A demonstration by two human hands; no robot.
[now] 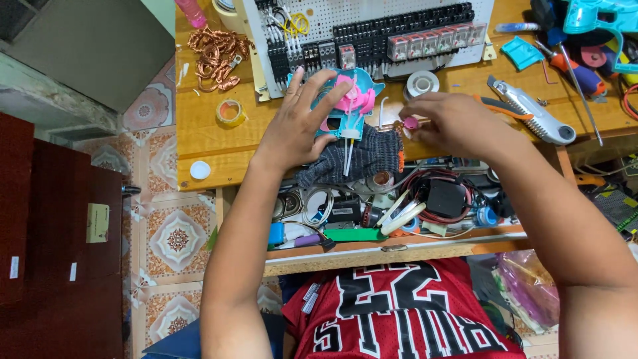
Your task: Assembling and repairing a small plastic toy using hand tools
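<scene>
as two hands work, one teal fan (pixel 349 106) rests.

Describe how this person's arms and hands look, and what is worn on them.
Both arms are bare from the shoulder down: no sleeves reach the forearms, and no gloves, watch, rings or bands show on the left hand or the right hand. The only clothing in view is a red sleeveless jersey with black and white block lettering across the chest.

A wooden worktop (pixel 199 126) carries a white pegboard (pixel 372 20) of relays, copper coils (pixel 216 50), a tape roll (pixel 230 112), a grey glove (pixel 362 156), a utility knife (pixel 531 110), screwdrivers (pixel 575 66) and a white cap (pixel 200 170).
</scene>
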